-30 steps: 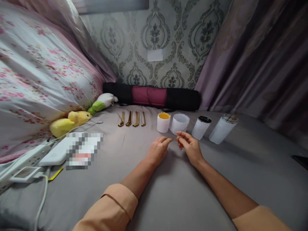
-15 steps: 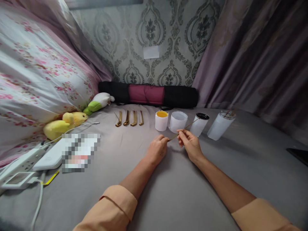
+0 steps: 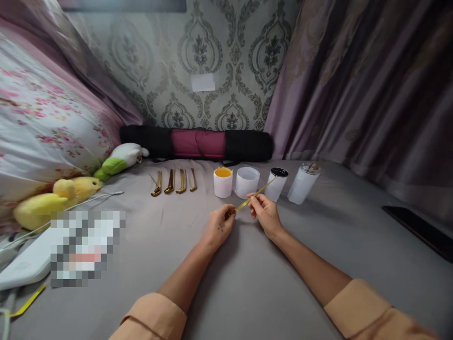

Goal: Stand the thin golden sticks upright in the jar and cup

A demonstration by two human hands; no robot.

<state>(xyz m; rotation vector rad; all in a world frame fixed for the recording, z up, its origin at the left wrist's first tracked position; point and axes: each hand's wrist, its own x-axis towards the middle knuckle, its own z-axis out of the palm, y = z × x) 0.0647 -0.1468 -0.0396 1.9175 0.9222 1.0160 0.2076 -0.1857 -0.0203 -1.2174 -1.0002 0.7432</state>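
Both my hands hold one thin gold straw (image 3: 264, 187) slanted over the grey bed sheet (image 3: 247, 283). My left hand (image 3: 218, 225) pinches its lower end, fingers closed. My right hand (image 3: 264, 212) grips it near the middle, fingers closed. The straw's upper tip points toward the black-rimmed white cup (image 3: 276, 183). Just beyond my hands stand a white cup with yellow inside (image 3: 222, 182) and an open white cup (image 3: 247, 182). A frosted tumbler (image 3: 303, 182) holding a straw stands at the right of the row.
Several bent gold straws (image 3: 174, 181) lie side by side left of the cups. A black and maroon roll (image 3: 198, 143) lies against the wall. Yellow (image 3: 56, 197) and green-white (image 3: 120, 159) plush toys, a white device (image 3: 21, 264) and cables sit left. A dark flat object (image 3: 421, 230) lies far right.
The view has swung right and down, shifting everything leftward. My hands have drawn the gold straw out longer between them, with my right hand lifted slightly.
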